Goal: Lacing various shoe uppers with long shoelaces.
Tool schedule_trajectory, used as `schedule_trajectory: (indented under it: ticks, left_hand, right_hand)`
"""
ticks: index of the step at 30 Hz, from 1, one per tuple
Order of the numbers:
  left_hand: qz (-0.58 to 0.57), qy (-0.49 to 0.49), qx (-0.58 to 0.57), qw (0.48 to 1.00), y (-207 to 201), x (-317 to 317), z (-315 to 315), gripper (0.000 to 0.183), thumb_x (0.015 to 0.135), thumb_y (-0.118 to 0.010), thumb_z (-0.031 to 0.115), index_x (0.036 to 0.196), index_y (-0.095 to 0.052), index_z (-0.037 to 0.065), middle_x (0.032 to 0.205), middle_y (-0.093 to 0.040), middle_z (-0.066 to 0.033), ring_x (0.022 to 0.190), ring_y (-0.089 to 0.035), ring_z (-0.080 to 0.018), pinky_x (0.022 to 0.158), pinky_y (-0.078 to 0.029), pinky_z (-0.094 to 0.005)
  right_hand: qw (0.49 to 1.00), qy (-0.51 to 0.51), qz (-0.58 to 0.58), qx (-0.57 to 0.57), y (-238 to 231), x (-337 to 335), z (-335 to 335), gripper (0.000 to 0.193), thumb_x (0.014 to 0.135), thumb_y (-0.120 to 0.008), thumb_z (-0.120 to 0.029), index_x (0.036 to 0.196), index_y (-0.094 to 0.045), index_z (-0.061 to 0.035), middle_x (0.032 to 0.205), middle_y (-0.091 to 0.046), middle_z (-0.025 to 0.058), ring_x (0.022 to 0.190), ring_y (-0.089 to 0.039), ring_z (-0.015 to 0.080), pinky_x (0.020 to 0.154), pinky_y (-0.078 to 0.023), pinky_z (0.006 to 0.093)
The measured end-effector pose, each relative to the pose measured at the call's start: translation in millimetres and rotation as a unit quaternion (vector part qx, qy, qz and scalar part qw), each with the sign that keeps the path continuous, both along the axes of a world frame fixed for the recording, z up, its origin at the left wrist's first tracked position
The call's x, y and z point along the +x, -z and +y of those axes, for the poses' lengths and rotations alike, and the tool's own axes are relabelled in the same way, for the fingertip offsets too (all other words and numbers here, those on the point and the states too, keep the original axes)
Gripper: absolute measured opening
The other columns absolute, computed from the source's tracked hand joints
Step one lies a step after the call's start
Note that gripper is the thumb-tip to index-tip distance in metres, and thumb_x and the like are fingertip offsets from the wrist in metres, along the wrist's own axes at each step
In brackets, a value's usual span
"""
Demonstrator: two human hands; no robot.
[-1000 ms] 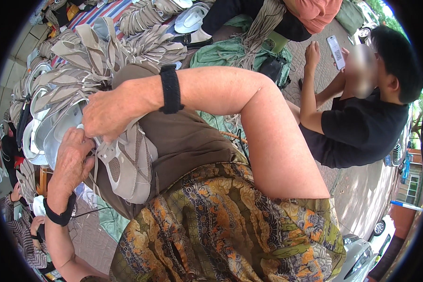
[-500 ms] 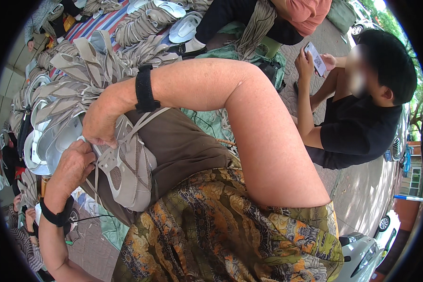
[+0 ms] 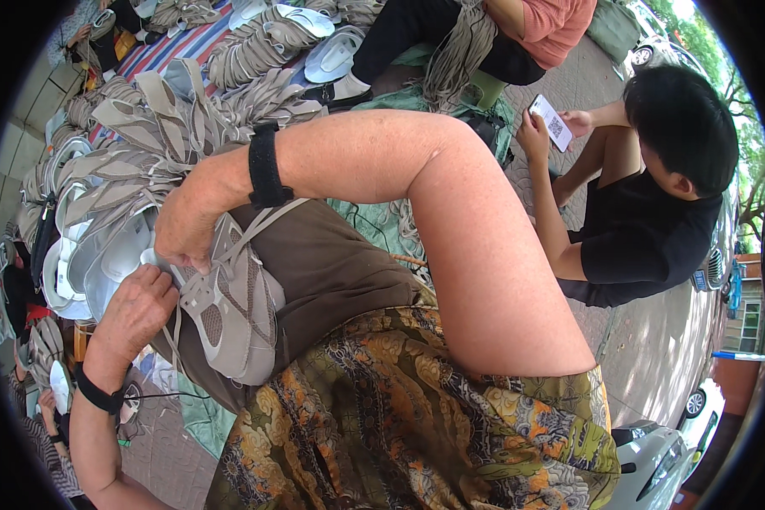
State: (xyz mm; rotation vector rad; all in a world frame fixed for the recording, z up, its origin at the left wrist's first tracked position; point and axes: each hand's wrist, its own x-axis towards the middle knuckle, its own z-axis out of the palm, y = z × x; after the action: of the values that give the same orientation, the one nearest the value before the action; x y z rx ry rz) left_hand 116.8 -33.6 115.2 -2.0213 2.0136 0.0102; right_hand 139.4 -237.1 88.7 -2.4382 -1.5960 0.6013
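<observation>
A grey-beige sneaker upper (image 3: pixel 234 331) with mesh panels lies across my lap on the brown trousers. Its loose flat laces (image 3: pixel 248 234) trail over the top and down the side. My left hand (image 3: pixel 136 310) is closed, fingertips pinching the edge near the upper's opening. Just above it, my right hand (image 3: pixel 187 225) bends down from the crossing right arm, its fingers closed at the opening beside the lacing. A small white piece shows between the two hands. The fingertips are partly hidden, so what exactly each pinches is hard to see.
Stacked grey uppers (image 3: pixel 157 127) fan out just beyond my hands, by white-lined ones (image 3: pixel 72 263). More piles rest on a striped sheet (image 3: pixel 174 47). At right a person in black (image 3: pixel 646 229) holds a phone (image 3: pixel 552 123); another in a coral top (image 3: pixel 557 30) sits farther off.
Both hands stay at the upper's opening; the left fingers have shifted slightly and turned. At right the person has leaned left and lowered the phone a little.
</observation>
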Motion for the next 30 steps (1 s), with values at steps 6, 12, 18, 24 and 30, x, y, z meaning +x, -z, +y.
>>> schedule_trajectory:
  ticks: [6,12,18,24,30]
  left_hand:
    - [0.038,-0.027,0.026,0.999,0.0,3.7,-2.8,0.004,0.071,-0.062,0.009,0.07,-0.063,0.006,0.082,-0.061,-0.01,0.088,-0.059,-0.0252,0.082,-0.047,-0.0368]
    - [0.147,-0.092,-0.003,0.985,6.5,8.5,-2.4,0.013,0.064,-0.07,0.005,0.077,-0.067,0.004,0.083,-0.062,-0.0112,0.089,-0.061,-0.0315,0.077,-0.048,-0.041]
    - [0.107,-0.064,-0.023,0.992,2.8,0.8,3.5,0.007,0.067,-0.064,0.006,0.074,-0.064,0.003,0.082,-0.062,-0.0107,0.088,-0.061,-0.0288,0.077,-0.05,-0.0386]
    - [0.058,-0.022,0.004,0.998,-2.2,-0.9,2.0,0.005,0.072,-0.06,0.01,0.071,-0.061,0.005,0.082,-0.061,-0.01,0.087,-0.06,-0.0253,0.078,-0.05,-0.0358]
    - [0.032,-0.003,-0.014,0.999,-6.8,-4.9,6.7,0.005,0.073,-0.059,0.01,0.072,-0.06,0.006,0.08,-0.061,-0.0096,0.085,-0.06,-0.0247,0.076,-0.05,-0.0348]
  right_hand:
    - [1.0,0.001,-0.004,0.004,-0.7,-3.6,3.2,0.03,0.079,-0.069,-0.034,0.091,-0.072,-0.0066,0.084,-0.07,0.0133,0.084,-0.066,0.0319,0.07,-0.048,0.0466]
    - [0.989,0.139,0.043,-0.037,0.8,-14.4,18.8,0.036,0.075,-0.063,-0.024,0.104,-0.072,-0.0052,0.103,-0.071,0.0151,0.102,-0.066,0.0331,0.088,-0.046,0.0499]
    - [0.984,0.166,0.034,-0.053,-2.4,-17.0,24.4,0.038,0.072,-0.064,-0.023,0.105,-0.072,-0.0053,0.103,-0.071,0.0152,0.102,-0.066,0.0319,0.09,-0.044,0.0497]
    - [0.979,0.182,0.052,-0.077,-4.6,-16.2,28.4,0.039,0.071,-0.063,-0.022,0.104,-0.072,-0.0052,0.101,-0.071,0.0138,0.099,-0.066,0.0308,0.088,-0.044,0.0498]
    - [0.977,0.194,0.056,-0.07,3.2,-13.4,29.5,0.038,0.069,-0.064,-0.022,0.102,-0.073,-0.0056,0.097,-0.071,0.0125,0.098,-0.066,0.0306,0.087,-0.044,0.0493]
